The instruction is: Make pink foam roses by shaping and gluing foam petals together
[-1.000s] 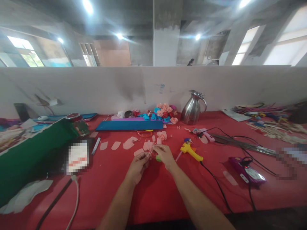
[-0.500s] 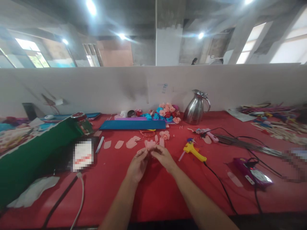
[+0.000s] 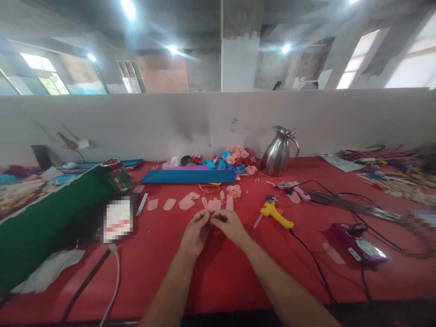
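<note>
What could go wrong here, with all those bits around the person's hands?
The thin pink strip seems pinched by the left hand and might crease if squeezed hard.
The yellow glue gun lies to the right of the right hand, its black cord trailing toward the near edge; a sideways sweep could snag it.
Loose pink pieces lie flat beyond the hands, so a brush might scatter them.

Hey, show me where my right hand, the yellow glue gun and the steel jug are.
Right hand point(image 3: 233, 225): head view, back of the hand.
Yellow glue gun point(image 3: 275, 214): head view, its body.
Steel jug point(image 3: 275, 157): head view, middle of its side.
</note>
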Demonstrator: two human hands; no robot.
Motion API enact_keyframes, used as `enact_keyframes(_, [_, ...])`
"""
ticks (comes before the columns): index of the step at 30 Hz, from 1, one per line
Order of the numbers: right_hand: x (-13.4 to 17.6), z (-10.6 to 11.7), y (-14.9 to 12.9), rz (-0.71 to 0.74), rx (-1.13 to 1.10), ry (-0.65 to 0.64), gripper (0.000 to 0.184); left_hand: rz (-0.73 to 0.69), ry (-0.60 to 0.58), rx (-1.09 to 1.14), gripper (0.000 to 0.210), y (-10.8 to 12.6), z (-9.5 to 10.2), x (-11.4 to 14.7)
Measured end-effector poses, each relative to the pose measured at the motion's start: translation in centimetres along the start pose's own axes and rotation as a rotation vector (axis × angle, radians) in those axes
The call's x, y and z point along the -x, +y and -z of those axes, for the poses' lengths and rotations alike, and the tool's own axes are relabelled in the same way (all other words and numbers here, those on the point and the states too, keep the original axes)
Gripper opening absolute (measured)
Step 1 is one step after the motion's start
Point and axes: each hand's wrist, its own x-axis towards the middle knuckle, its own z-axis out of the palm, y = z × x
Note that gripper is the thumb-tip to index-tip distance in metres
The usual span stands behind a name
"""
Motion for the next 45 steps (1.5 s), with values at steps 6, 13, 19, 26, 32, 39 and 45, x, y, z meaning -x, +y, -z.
enact_keyframes(6, [0.0,0.0,0.1,0.008,0.035,0.021,0.012,-0.008,-0.023,-0.034,0.019,0.1,-0.1,0.1])
enact_keyframes(13, [0.0,0.1,-0.2,0.024,0.079,0.063,0.015,-0.011,-0.024,-0.065,0.021,-0.1,-0.1,0.2])
enact_keyframes(19, [0.0,0.1,0.2,0.030,0.108,0.025,0.011,-0.043,0.007,-0.022,0.021,0.2,0.3,-0.2])
enact_keyframes(26, [0.0,0.5,0.2,0.047,0.234,0.027,0.009,-0.156,0.127,0.081,0.021,0.5,0.9,-0.7])
enact_keyframes(32, [0.1,0.5,0.1,0.048,0.279,0.019,0.009,-0.138,0.145,0.068,0.019,0.6,0.8,-0.7])
enact_keyframes(39, [0.1,0.4,0.3,0.032,0.239,0.041,0.007,-0.114,0.089,-0.042,0.021,-0.1,0.5,-0.4])
enact_keyframes(45, [0.0,0.4,0.4,0.038,0.227,0.034,0.008,-0.091,0.069,-0.073,0.023,-0.3,0.0,-0.1])
